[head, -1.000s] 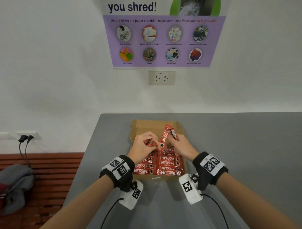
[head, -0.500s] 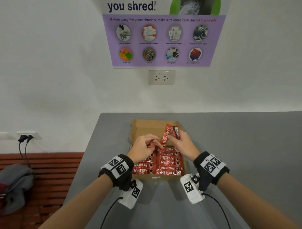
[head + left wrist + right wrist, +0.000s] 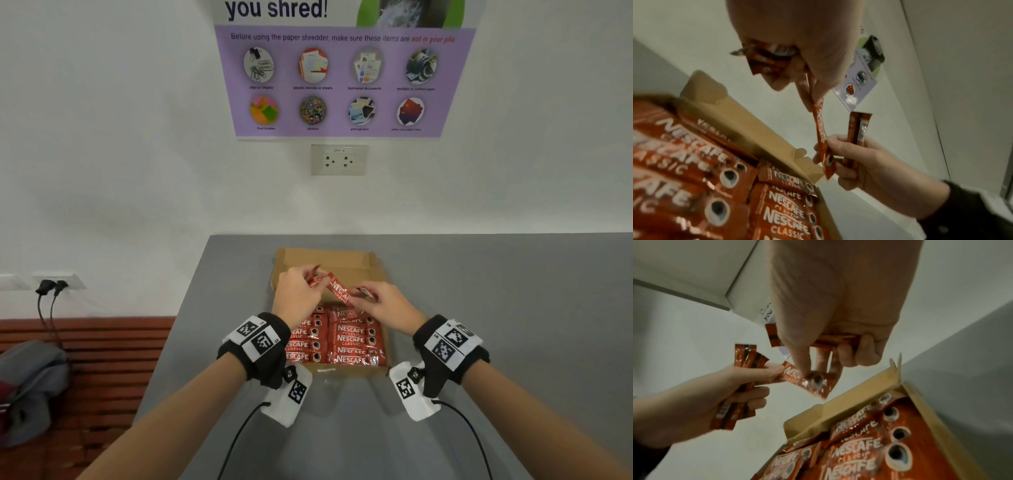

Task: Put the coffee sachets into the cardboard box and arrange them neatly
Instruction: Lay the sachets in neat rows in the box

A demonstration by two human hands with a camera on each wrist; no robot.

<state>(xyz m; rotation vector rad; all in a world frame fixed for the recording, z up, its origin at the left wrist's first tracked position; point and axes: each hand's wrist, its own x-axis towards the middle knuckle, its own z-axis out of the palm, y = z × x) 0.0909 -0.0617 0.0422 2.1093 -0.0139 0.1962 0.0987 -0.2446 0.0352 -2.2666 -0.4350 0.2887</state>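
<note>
Both hands over a box part-filled with sachets

The cardboard box (image 3: pixel 329 260) on the grey table (image 3: pixel 496 308) holds two neat columns of coffee sachets (image 3: pixel 349 342). Above its far end, the left hand (image 3: pixel 296 296) and right hand (image 3: pixel 388 306) each pinch one shared sachet (image 3: pixel 339 291) while gripping spare sachets (image 3: pixel 745 360)

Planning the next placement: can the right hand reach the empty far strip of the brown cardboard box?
Probably yes: the right hand hovers right beside the box's bare far strip, but holds red coffee sachets.
</note>
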